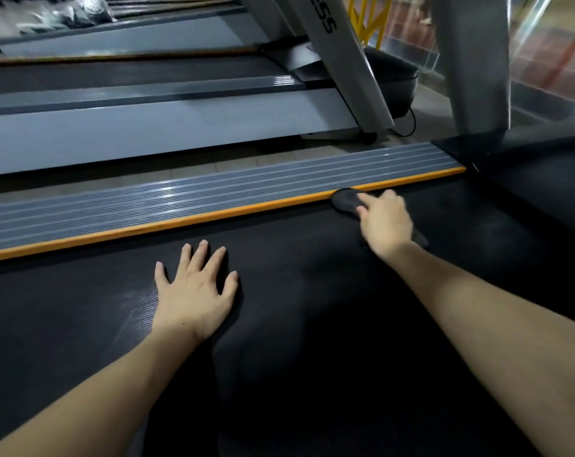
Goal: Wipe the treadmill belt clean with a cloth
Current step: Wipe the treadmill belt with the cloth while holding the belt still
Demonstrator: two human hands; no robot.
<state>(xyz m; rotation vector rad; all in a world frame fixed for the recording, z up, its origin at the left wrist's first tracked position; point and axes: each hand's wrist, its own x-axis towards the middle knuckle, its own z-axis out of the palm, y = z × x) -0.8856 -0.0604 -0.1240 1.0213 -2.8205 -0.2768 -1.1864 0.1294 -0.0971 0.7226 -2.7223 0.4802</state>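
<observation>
Dark cloth [345,199] lies under right hand [386,222]'s grip.

The left hand [195,293] is laid flat on the treadmill belt [312,341], near its left edge. Farther forward and to the right, the right hand [385,221] is pressed on a cloth [345,200] (partly hidden beneath it), which touches the edge strip [180,222]. Beyond the strip lies the ribbed side rail [213,192], then floor [197,168], then a second treadmill [147,127].
</observation>
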